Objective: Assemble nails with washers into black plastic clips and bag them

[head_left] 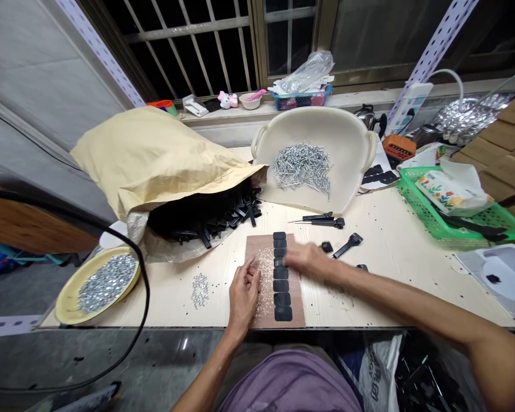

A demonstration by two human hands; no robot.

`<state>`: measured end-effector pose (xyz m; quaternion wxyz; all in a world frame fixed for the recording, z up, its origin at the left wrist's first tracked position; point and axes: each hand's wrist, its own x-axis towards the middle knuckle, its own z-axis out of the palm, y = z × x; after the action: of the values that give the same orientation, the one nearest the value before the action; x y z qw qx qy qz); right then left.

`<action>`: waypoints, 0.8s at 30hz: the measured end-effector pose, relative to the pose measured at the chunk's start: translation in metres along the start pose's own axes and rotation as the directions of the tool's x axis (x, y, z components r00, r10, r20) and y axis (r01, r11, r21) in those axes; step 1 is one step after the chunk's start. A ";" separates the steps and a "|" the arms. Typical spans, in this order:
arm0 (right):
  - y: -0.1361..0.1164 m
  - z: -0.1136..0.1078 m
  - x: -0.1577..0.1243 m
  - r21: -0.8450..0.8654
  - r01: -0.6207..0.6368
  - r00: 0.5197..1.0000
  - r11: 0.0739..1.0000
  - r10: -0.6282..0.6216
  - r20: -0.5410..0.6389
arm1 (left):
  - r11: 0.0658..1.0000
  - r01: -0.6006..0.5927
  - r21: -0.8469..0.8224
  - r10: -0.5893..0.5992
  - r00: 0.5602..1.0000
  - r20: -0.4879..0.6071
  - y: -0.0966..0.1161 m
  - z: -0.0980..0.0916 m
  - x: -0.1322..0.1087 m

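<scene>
A green plastic basket (455, 220) holding a floral tissue pack (448, 189) sits at the counter's (381, 274) right edge; a blue basket (302, 100) stands on the windowsill (360, 97).

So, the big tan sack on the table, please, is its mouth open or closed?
Open: the mouth of the tan sack gapes wide, and black plastic parts spill from it onto the table.

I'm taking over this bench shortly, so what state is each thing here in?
Left hand: resting on the wooden board, fingers curled.
Right hand: extended over the black pads.
Black pads: lined up in a row on the board.
Sack: on its side, mouth open, black plastic parts spilling out.
White tray: holding loose nails.
Yellow plate: heaped with small silver pieces.
Green basket: holding a floral tissue pack.
</scene>
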<state>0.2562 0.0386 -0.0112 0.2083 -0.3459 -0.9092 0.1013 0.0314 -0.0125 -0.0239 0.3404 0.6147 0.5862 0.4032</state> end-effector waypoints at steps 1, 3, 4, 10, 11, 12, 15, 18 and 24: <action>-0.006 0.002 -0.005 0.015 0.083 0.995 0.996 -0.084 0.044 | 1.000 0.001 0.001 -0.001 1.000 0.002 0.000 0.000 0.000; -0.011 0.005 -0.010 0.024 0.134 0.988 0.991 -0.136 0.075 | 1.000 0.004 0.005 -0.004 1.000 0.011 0.001 0.000 0.001; -0.007 0.006 -0.009 0.014 0.097 0.994 0.995 -0.097 0.055 | 1.000 0.009 0.002 -0.009 1.000 0.018 0.002 0.000 0.001; 0.016 0.005 0.003 -0.022 -0.091 0.994 0.996 0.089 -0.064 | 0.997 0.038 -0.072 -0.038 0.999 0.001 0.004 0.001 0.000; 0.011 0.006 -0.001 -0.015 -0.007 1.000 1.000 0.007 -0.008 | 0.996 0.040 -0.081 -0.040 0.999 0.000 0.004 0.001 0.000; 0.007 0.008 -0.006 -0.010 0.063 0.997 0.998 -0.062 0.045 | 0.995 0.043 -0.089 -0.043 0.999 0.002 0.005 0.001 0.000; 0.005 0.008 -0.009 -0.037 0.007 0.999 0.999 -0.006 0.040 | 0.993 0.051 -0.107 -0.050 0.999 0.010 0.005 0.001 0.001; 0.025 0.003 0.004 -0.090 -0.191 0.979 0.978 0.183 -0.093 | 0.993 0.048 -0.105 -0.047 0.999 0.007 0.005 0.001 0.001; 0.034 0.004 0.009 -0.121 -0.086 0.993 0.989 0.076 -0.086 | 0.991 0.049 -0.126 -0.050 0.999 -0.005 0.006 0.002 0.000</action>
<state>0.2679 0.0697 -0.0227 0.2187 -0.3986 -0.8898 0.0385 0.0359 -0.0129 -0.0194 0.3860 0.5756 0.5763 0.4332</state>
